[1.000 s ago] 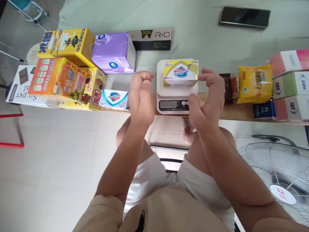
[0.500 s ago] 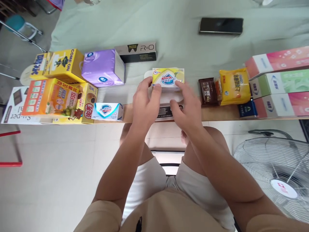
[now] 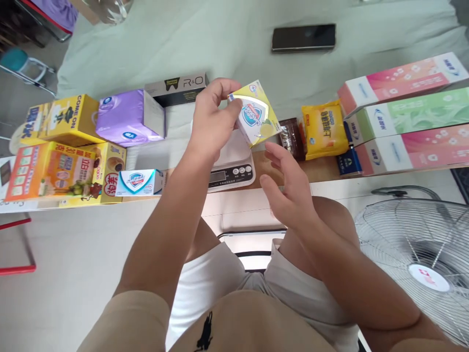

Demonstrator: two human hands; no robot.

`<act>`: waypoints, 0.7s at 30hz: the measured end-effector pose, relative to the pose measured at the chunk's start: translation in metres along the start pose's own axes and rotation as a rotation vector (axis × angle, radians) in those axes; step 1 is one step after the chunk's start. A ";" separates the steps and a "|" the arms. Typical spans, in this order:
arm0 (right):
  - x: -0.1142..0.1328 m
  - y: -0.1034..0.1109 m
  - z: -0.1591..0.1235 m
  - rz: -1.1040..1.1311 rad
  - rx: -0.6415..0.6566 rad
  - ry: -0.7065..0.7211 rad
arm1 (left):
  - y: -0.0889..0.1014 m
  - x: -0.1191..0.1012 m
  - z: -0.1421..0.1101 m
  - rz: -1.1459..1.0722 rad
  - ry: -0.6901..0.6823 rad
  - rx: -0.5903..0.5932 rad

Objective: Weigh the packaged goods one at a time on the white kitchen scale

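A smooth, rectangular card soap box [image 3: 256, 120] tilts above the flat plastic scale [image 3: 234, 150] at the cloth-covered table's [image 3: 227, 44] near edge, left thumb and fingers clamped on one end. The left hand [image 3: 213, 117] arches over; the right hand [image 3: 290, 190] hovers by that edge, curved fingers and thumb apart.

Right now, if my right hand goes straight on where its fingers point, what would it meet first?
Your right hand would probably meet the yellow Safeguard box held in your left hand; depth is unclear, so it might pass beneath.
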State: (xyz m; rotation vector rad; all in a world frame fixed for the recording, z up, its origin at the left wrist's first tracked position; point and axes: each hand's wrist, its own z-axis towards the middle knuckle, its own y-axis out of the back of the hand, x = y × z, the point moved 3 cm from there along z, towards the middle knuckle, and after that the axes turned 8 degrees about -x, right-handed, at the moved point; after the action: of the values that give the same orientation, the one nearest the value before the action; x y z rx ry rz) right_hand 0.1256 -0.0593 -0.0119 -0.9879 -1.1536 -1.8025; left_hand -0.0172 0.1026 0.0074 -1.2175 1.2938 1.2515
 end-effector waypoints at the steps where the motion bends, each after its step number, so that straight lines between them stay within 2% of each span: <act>1: -0.003 0.004 0.000 0.005 -0.006 -0.021 | -0.006 -0.001 0.005 0.014 0.012 0.011; 4: -0.006 0.012 -0.001 0.018 -0.043 -0.023 | -0.029 -0.001 0.021 0.059 0.039 0.023; 8: -0.004 0.020 -0.001 0.025 -0.079 0.011 | -0.055 0.002 0.047 0.096 0.064 -0.032; 10: -0.003 0.023 0.001 0.037 -0.073 0.015 | -0.059 0.003 0.054 0.110 0.067 -0.064; 12: -0.003 0.027 0.003 0.057 -0.067 0.013 | -0.053 0.001 0.051 0.120 0.058 -0.067; 14: -0.004 0.030 0.004 0.080 -0.068 -0.004 | -0.039 -0.003 0.036 0.108 0.037 -0.055; 16: -0.005 0.033 0.004 0.108 -0.065 -0.045 | -0.025 -0.007 0.006 0.063 0.015 -0.072; 17: -0.005 0.034 0.003 0.127 -0.057 -0.072 | -0.020 -0.009 -0.013 0.034 0.004 -0.072; 19: -0.004 0.035 -0.001 0.171 -0.036 -0.127 | -0.015 -0.008 -0.059 -0.043 -0.008 -0.143; 21: -0.004 0.037 -0.007 0.204 -0.021 -0.190 | -0.018 0.000 -0.106 -0.115 0.027 -0.267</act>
State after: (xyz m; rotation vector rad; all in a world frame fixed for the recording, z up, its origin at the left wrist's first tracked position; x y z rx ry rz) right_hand 0.1587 -0.0765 -0.0045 -1.2645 -1.1043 -1.5879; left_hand 0.0028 -0.0032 0.0110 -1.4803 1.0832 1.3585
